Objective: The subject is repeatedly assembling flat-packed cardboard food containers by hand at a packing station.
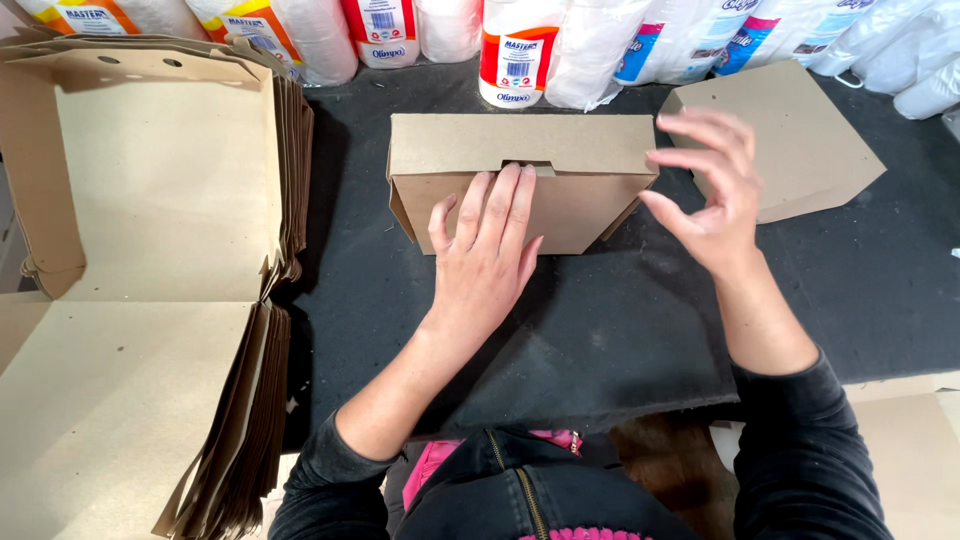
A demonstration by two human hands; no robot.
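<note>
The brown cardboard box [520,180] sits folded up and closed in the middle of the dark worktop [620,320], its lid down and its front flap tucked almost home into the slot at the front edge. The left hand [485,255] lies flat on the front face, fingers together and stretched up to that flap, pressing rather than gripping; its grip is open and clamped on nothing. The right hand [710,190] hovers just off the box's right end, fingers spread and curled, also holding nothing, and I cannot tell whether a fingertip brushes the corner. So this box looks all but finished to me: the sides are up, the lid is shut, and only the last seating of the tab seems left. One more folded box [790,135] already lies to the right, behind the right hand. Much remains, I judge: on the left a thick stack of flat box blanks [150,290] waits unfolded, the top one lying open. Packs of paper rolls [520,45] stand in a row along the back.
</note>
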